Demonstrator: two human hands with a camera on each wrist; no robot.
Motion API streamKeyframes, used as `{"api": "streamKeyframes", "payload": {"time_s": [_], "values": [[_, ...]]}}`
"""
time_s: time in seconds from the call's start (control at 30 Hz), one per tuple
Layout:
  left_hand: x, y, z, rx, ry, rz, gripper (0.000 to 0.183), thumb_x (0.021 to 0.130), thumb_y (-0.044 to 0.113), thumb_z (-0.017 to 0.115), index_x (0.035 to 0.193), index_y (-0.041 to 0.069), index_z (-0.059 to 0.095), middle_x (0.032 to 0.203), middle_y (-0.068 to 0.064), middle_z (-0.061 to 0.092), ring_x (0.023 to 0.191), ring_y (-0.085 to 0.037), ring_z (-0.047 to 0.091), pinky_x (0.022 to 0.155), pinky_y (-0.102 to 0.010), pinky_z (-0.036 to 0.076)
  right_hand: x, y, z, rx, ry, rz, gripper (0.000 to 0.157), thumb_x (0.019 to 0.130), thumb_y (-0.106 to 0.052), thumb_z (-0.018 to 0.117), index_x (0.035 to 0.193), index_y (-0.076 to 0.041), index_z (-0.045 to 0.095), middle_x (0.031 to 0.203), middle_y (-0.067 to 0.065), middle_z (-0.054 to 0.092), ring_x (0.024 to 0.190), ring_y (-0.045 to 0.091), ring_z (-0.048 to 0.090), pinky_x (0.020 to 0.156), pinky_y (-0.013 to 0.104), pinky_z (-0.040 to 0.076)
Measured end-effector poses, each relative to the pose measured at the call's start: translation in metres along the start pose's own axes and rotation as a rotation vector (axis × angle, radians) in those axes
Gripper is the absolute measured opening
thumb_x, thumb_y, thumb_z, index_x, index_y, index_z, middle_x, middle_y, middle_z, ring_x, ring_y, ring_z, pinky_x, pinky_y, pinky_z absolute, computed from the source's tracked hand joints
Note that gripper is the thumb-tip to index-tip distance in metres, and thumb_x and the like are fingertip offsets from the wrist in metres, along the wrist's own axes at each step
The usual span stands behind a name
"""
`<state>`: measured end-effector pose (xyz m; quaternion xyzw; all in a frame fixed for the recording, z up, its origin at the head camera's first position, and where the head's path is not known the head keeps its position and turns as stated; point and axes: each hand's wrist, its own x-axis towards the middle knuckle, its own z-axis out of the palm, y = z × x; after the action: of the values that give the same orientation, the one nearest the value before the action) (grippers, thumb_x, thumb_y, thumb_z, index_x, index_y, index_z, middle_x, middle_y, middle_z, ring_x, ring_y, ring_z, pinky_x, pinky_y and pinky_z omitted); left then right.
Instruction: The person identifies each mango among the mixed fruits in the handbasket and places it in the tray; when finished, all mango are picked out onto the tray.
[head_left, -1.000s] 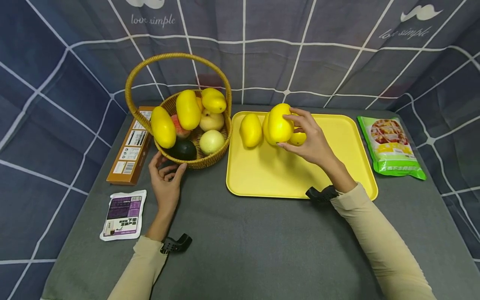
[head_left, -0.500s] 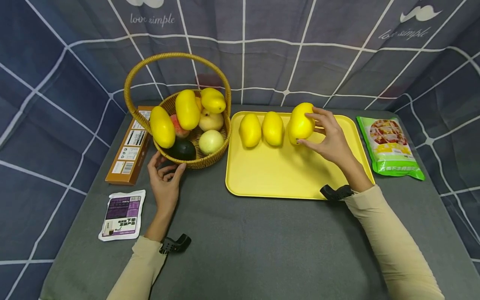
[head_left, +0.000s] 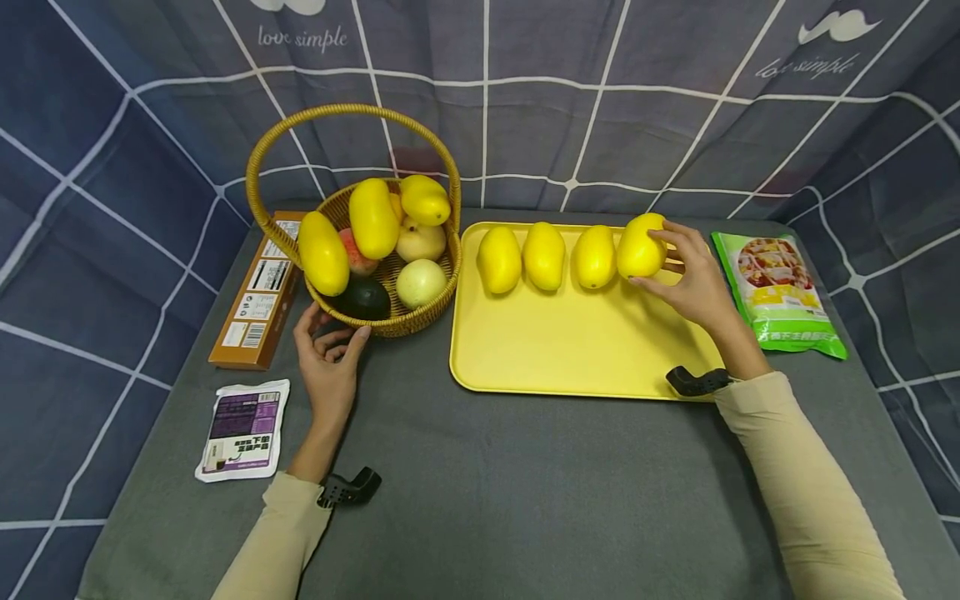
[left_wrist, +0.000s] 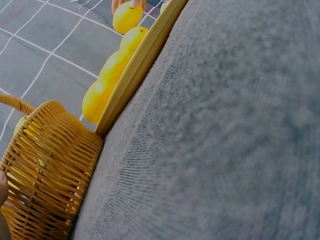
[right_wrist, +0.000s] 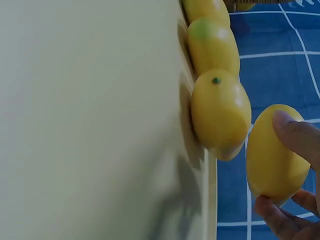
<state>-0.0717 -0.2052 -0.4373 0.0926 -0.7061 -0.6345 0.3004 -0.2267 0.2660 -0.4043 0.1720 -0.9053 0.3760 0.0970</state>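
My right hand point(head_left: 697, 279) holds a yellow mango point(head_left: 641, 246) between thumb and fingertips, over the back right of the yellow tray point(head_left: 570, 350). The right wrist view shows this mango point(right_wrist: 276, 155) upright, with a gap to the row. Three more mangoes stand side by side along the tray's back edge, the nearest mango point(head_left: 595, 257) just left of the held one. At the left, my left hand point(head_left: 327, 367) touches the front of the wicker basket point(head_left: 420, 321) with relaxed fingers and thumb. Inside the basket lie several mangoes, a dark avocado point(head_left: 363, 298), a pale green round fruit point(head_left: 421, 283) and a peach point(head_left: 358, 254).
A brown box point(head_left: 258, 304) lies left of the basket, with a white and purple pouch point(head_left: 243, 431) in front of it. A green food bag point(head_left: 780, 292) lies right of the tray. Behind everything hangs a grid-patterned curtain point(head_left: 525, 125).
My right hand has carried a mango rightward, then set it on the tray as third in the row and picked up or kept another; the left hand has stayed at the basket.
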Motion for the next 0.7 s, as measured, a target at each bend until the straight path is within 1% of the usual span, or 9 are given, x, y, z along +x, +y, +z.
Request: {"api": "streamKeyframes", "payload": {"time_s": [0.03, 0.1, 0.17, 0.3, 0.47, 0.57, 0.7], "values": [[0.000, 0.000, 0.000, 0.001, 0.000, -0.002, 0.067, 0.086, 0.002, 0.073, 0.144, 0.000, 0.039, 0.126, -0.009, 0.047, 0.100, -0.037, 0.056, 0.073, -0.017, 0.049, 0.000, 0.002, -0.001, -0.003, -0.004, 0.012, 0.071, 0.078, -0.013, 0.084, 0.141, -0.010, 0.050, 0.152, 0.012, 0.034, 0.124, 0.038, 0.051, 0.099, 0.043, 0.049], [0.000, 0.001, 0.000, 0.001, 0.001, -0.005, 0.067, 0.086, 0.001, 0.073, 0.144, -0.001, 0.039, 0.125, -0.009, 0.046, 0.100, -0.035, 0.057, 0.073, -0.017, 0.049, -0.001, 0.006, -0.002, 0.001, -0.013, 0.034, 0.071, 0.079, -0.013, 0.083, 0.141, -0.009, 0.050, 0.153, 0.013, 0.033, 0.124, 0.040, 0.050, 0.099, 0.050, 0.047], [0.000, 0.001, 0.000, 0.001, 0.002, -0.006, 0.067, 0.086, 0.001, 0.073, 0.144, -0.001, 0.039, 0.125, -0.009, 0.046, 0.100, -0.035, 0.057, 0.073, -0.017, 0.049, -0.001, 0.011, -0.004, 0.000, -0.030, 0.050, 0.071, 0.079, -0.012, 0.082, 0.141, -0.008, 0.049, 0.153, 0.014, 0.031, 0.125, 0.041, 0.049, 0.099, 0.052, 0.046], [0.000, 0.001, 0.000, 0.000, 0.001, -0.003, 0.067, 0.086, 0.001, 0.073, 0.144, -0.001, 0.039, 0.126, -0.010, 0.046, 0.100, -0.036, 0.057, 0.073, -0.017, 0.049, 0.000, 0.018, -0.006, 0.002, -0.073, 0.048, 0.072, 0.079, -0.006, 0.082, 0.142, -0.005, 0.047, 0.154, 0.018, 0.029, 0.126, 0.044, 0.046, 0.098, 0.058, 0.044], [0.000, 0.000, 0.000, -0.003, 0.000, -0.007, 0.068, 0.086, 0.002, 0.073, 0.144, 0.000, 0.039, 0.126, -0.009, 0.046, 0.100, -0.034, 0.057, 0.073, -0.017, 0.049, 0.001, 0.026, -0.007, -0.015, -0.116, 0.044, 0.072, 0.078, -0.003, 0.082, 0.141, -0.002, 0.047, 0.153, 0.021, 0.030, 0.129, 0.044, 0.043, 0.098, 0.059, 0.043], [0.000, -0.001, -0.001, -0.008, -0.001, -0.010, 0.068, 0.086, 0.002, 0.073, 0.144, 0.000, 0.038, 0.126, -0.009, 0.046, 0.100, -0.032, 0.058, 0.073, -0.017, 0.049, 0.001, 0.029, -0.006, -0.013, -0.142, 0.054, 0.071, 0.079, -0.004, 0.081, 0.141, -0.001, 0.046, 0.153, 0.022, 0.030, 0.129, 0.046, 0.042, 0.099, 0.060, 0.042], [0.000, -0.001, -0.001, -0.009, 0.002, -0.008, 0.068, 0.086, 0.002, 0.073, 0.144, 0.001, 0.039, 0.126, -0.008, 0.047, 0.100, -0.034, 0.057, 0.074, -0.017, 0.049, 0.003, 0.033, -0.006, -0.003, -0.174, 0.067, 0.071, 0.079, -0.007, 0.081, 0.140, -0.001, 0.046, 0.153, 0.023, 0.029, 0.130, 0.046, 0.041, 0.101, 0.061, 0.041]]}}
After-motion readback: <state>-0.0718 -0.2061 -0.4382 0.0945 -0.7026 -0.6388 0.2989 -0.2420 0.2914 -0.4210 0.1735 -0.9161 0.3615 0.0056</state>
